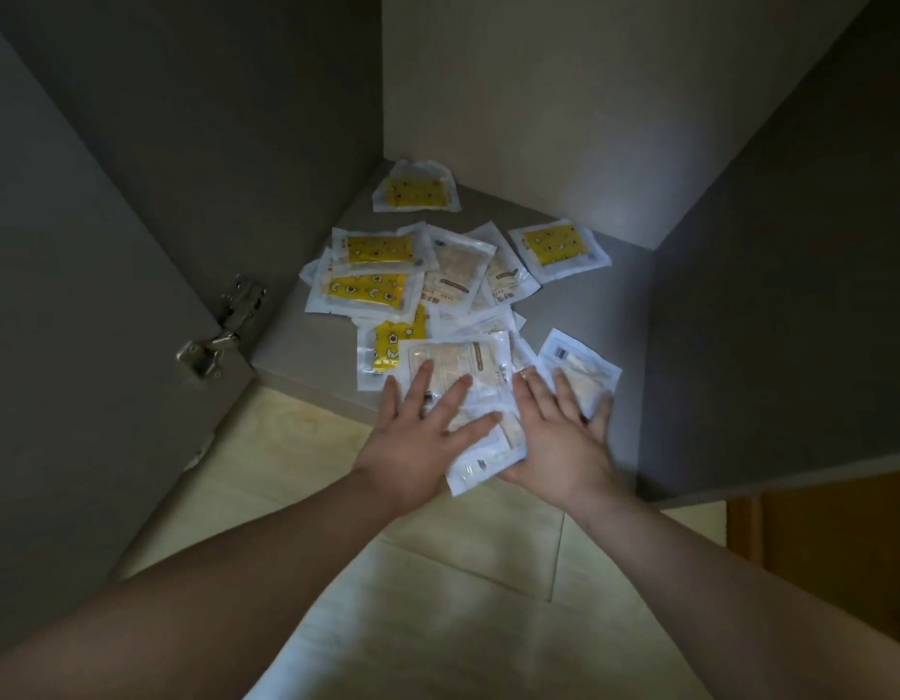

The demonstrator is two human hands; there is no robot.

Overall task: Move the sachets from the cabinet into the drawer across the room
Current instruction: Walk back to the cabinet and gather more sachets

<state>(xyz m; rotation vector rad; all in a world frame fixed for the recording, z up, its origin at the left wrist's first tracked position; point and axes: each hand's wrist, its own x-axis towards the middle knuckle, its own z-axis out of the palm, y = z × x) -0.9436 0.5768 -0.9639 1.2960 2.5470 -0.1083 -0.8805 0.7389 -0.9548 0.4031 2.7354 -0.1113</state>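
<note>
Several flat sachets, some yellow [368, 289] and some beige in clear white-edged wrappers, lie scattered on the grey cabinet floor [594, 305]. My left hand [421, 437] lies flat with fingers spread on a beige sachet [463, 361] at the front edge of the pile. My right hand [559, 437] rests with straight fingers on another beige sachet [587, 368] to the right. A further sachet [483, 462] sticks out over the cabinet's front edge between my two hands, partly under them.
The open cabinet door [84, 305] stands at the left with a metal hinge [221, 328]. Grey cabinet walls close in the back and right side [791, 295]. Pale floor tiles [463, 573] lie below, and a brown wooden surface [831, 522] shows at the lower right.
</note>
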